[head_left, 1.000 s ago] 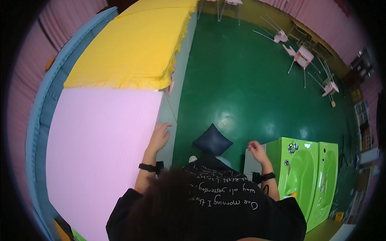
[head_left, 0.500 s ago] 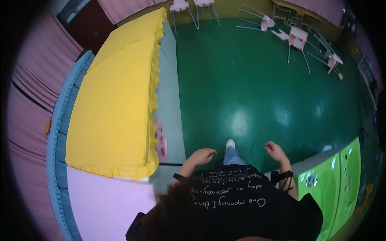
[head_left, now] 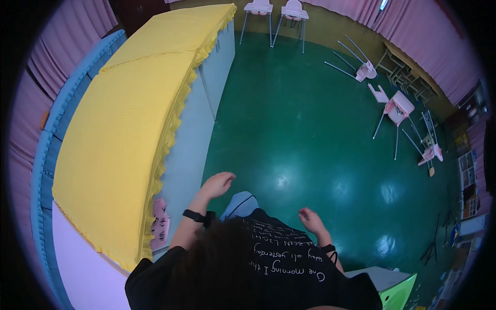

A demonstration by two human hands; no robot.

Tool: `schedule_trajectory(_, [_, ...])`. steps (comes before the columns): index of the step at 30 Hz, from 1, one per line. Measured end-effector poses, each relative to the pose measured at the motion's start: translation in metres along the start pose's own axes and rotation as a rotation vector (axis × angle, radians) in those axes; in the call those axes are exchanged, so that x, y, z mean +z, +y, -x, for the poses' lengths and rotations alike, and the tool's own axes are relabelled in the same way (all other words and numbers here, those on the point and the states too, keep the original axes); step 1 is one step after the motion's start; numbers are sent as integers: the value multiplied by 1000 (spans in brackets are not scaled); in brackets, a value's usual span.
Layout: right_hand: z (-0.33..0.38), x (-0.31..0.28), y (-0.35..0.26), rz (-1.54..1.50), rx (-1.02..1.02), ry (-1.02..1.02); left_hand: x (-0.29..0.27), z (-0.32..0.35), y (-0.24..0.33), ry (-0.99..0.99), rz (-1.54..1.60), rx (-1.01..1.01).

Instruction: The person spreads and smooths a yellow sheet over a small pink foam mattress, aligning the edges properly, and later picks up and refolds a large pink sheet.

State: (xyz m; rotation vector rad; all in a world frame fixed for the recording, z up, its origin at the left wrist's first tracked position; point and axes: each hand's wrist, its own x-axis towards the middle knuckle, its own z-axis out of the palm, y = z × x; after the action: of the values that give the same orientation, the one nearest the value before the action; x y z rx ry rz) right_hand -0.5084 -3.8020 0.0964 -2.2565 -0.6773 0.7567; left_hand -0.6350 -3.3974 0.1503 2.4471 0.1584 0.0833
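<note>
My left hand point(head_left: 218, 184) hangs in the air over the green floor, its fingers loosely bent and nothing in them. It is nearest to the grey-blue side of a long cabinet point(head_left: 192, 132), without touching it. My right hand point(head_left: 311, 219) is lower and to the right, also in the air, with loosely curled fingers and no object seen in it. A yellow cloth point(head_left: 124, 113) with a ruffled edge drapes over the cabinet top. A pink sign point(head_left: 160, 223) is fixed on the cabinet's side near my left forearm.
Two pink-and-white high chairs point(head_left: 294, 11) stand by the far wall. More high chairs point(head_left: 399, 108) lie tipped over at the right, legs outward. A green-fronted cabinet point(head_left: 399, 293) is at the lower right. A dark stand point(head_left: 433, 243) rises from the green floor point(head_left: 289, 108).
I have moved forward and my view has turned left. The yellow-covered cabinet now runs alongside my left arm, and the green-fronted cabinet has slipped mostly behind me. Both hands stay without anything in them.
</note>
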Motion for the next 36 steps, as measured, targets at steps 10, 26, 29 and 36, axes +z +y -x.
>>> schedule_trajectory(10, [-216, -108, 25, 63, 121, -37, -33, -242, -95, -112, -54, -190])
schedule_trajectory(26, [-593, -313, 34, 57, 81, 9, -24, -659, -163, -446, -92, -40])
schedule_trajectory(29, [-666, -367, 45, 39, 43, 44, -49, -728, -161, -367, -82, -150])
schedule_trajectory(36, [-834, -457, 9, 199, -19, 45, -100, -862, -192, -55, -79, -214])
